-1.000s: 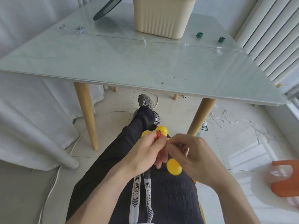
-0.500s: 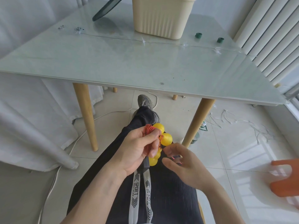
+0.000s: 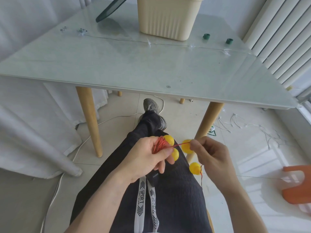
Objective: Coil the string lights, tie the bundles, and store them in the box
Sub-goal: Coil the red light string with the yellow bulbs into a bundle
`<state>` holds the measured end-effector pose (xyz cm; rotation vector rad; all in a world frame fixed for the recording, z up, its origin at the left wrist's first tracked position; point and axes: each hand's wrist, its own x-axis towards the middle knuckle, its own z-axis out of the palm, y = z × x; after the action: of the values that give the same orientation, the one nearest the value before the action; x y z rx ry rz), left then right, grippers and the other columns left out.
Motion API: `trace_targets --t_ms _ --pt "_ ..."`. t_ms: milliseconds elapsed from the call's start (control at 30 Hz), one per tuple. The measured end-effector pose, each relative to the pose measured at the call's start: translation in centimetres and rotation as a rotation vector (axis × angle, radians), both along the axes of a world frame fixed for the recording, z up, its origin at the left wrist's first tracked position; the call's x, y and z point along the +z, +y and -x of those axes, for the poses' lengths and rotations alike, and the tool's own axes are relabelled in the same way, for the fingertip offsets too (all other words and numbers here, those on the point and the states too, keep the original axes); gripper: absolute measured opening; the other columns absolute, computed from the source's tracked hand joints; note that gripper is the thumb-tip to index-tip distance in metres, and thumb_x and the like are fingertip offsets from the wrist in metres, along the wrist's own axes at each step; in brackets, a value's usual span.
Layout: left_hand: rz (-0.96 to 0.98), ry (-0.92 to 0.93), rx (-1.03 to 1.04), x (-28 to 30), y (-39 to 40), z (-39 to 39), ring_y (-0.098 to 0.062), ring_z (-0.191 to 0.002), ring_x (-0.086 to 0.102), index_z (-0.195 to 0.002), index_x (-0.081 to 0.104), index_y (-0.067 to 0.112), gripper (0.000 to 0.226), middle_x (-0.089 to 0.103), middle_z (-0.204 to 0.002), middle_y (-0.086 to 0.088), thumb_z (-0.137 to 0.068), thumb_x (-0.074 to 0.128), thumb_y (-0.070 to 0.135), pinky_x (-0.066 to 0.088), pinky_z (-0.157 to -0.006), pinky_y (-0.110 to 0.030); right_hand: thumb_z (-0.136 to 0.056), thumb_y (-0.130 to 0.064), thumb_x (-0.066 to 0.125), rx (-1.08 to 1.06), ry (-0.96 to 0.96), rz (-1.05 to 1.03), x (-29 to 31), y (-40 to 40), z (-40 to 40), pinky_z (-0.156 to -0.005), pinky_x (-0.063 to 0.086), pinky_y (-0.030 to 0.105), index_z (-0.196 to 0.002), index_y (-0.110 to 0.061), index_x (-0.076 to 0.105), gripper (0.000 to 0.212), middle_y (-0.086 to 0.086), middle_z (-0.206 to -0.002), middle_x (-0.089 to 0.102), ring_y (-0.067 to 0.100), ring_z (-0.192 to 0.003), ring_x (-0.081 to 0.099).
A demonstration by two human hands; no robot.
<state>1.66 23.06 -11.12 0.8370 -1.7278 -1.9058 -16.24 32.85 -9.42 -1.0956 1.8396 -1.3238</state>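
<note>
Sitting over a tiled floor (image 3: 185, 111), the left hand (image 3: 148, 158) grips the coiled red string lights (image 3: 159, 145); the right hand (image 3: 212, 153) pinches a strand just beside them, yellow bulbs between. Beyond, the glass table (image 3: 117, 64) bears a cream box (image 3: 168, 19), its top cut off

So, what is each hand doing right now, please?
Left hand: grips the coiled red wire bundle.
Right hand: pinches the wire strand by a yellow ball.
</note>
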Motion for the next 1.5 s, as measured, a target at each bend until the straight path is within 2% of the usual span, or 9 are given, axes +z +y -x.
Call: trace_targets --t_ms 167,267,367,533,767,1000,1200,1367,1500 --pt "-0.265 0.071 -0.015 0.8 0.0 0.0 -0.033 -0.054 0.060 -0.068 0.053 0.007 0.030 0.064 -0.063 -0.025 -0.095 0.052 0.020 0.044 -0.055 -0.033 -0.095 -0.031 0.065 0.090 0.154 -0.101 0.4 -0.2 0.0 -0.049 0.031 0.023 -0.068 -0.019 0.066 0.030 -0.009 -0.047 0.045 0.009 -0.046 0.036" --pt "-0.508 0.193 0.084 0.8 -0.2 0.1 -0.037 -0.065 0.065 -0.064 0.042 0.012 0.038 0.059 -0.056 -0.018 -0.101 0.039 0.020 0.050 -0.067 -0.038 -0.096 -0.039 0.062 0.203 0.179 -0.196 0.1 0.5 -0.5 -0.051 0.040 0.025 -0.068 -0.019 0.062 0.034 -0.007 -0.051 0.056 0.011 -0.048 0.049" --pt "-0.601 0.327 0.142 0.5 -0.6 0.1 -0.039 -0.076 0.070 -0.071 0.045 0.011 0.036 0.065 -0.064 -0.017 -0.103 0.035 0.023 0.054 -0.069 -0.037 -0.096 -0.046 0.053 0.313 0.129 -0.268 0.0 1.3 -1.1 -0.058 0.046 0.016 -0.078 -0.018 0.068 0.036 -0.004 -0.067 0.072 0.010 -0.061 0.067" --pt "-0.640 0.481 0.191 0.7 -0.8 0.2 -0.031 -0.068 0.071 -0.086 0.054 0.007 0.021 0.069 -0.074 -0.015 -0.091 0.044 0.024 0.056 -0.061 -0.031 -0.104 -0.033 0.047 0.330 0.232 -0.438 -1.9 1.8 -0.6 -0.076 0.053 0.022 -0.088 -0.028 0.071 0.029 -0.011 -0.079 0.074 0.003 -0.077 0.069" --pt "-0.605 0.559 0.162 0.5 -0.6 0.6 -0.038 -0.098 0.070 -0.119 0.056 -0.007 0.035 0.069 -0.111 -0.026 -0.091 0.053 0.013 0.060 -0.081 -0.037 -0.098 -0.029 0.053 0.345 0.389 -0.379 -1.7 1.2 -2.7 -0.051 0.034 0.021 -0.082 -0.020 0.073 0.027 -0.006 -0.052 0.049 0.010 -0.051 0.044" --pt "-0.457 0.393 0.118 0.2 0.7 1.5 -0.046 -0.105 0.066 -0.125 0.048 -0.014 0.048 0.067 -0.111 -0.034 -0.087 0.053 0.015 0.055 -0.090 -0.043 -0.099 -0.025 0.049 0.489 0.542 -0.326 0.5 0.7 -4.0 -0.052 0.031 0.031 -0.071 -0.011 0.056 0.033 0.005 -0.058 0.046 0.023 -0.060 0.040" --pt "-0.414 0.268 0.016 0.8 1.1 1.7 -0.031 -0.091 0.069 -0.115 0.057 -0.003 0.039 0.072 -0.103 -0.023 -0.087 0.056 0.025 0.054 -0.070 -0.036 -0.103 -0.023 0.043 0.409 0.694 -0.350 2.3 1.2 -3.6 -0.068 0.040 0.026 -0.089 -0.018 0.069 0.031 -0.005 -0.079 0.061 0.015 -0.073 0.053" --pt "-0.293 0.119 -0.100 1.1 1.3 1.5 -0.018 -0.083 0.068 -0.107 0.062 0.003 0.025 0.075 -0.094 -0.006 -0.100 0.050 0.023 0.052 -0.071 -0.024 -0.094 -0.032 0.058 0.327 0.670 -0.397 2.9 0.8 -3.4 -0.060 0.050 0.030 -0.064 -0.023 0.064 0.032 0.003 -0.061 0.066 0.017 -0.061 0.061" --pt "-0.225 0.011 -0.188 0.4 1.3 1.3 -0.029 -0.079 0.065 -0.104 0.062 -0.004 0.042 0.071 -0.090 -0.015 -0.098 0.053 0.037 0.046 -0.071 -0.041 -0.075 -0.037 0.079 0.227 0.547 -0.384 3.0 0.2 -3.1 -0.046 0.044 0.018 -0.059 -0.029 0.072 0.019 -0.011 -0.053 0.064 0.007 -0.050 0.058"
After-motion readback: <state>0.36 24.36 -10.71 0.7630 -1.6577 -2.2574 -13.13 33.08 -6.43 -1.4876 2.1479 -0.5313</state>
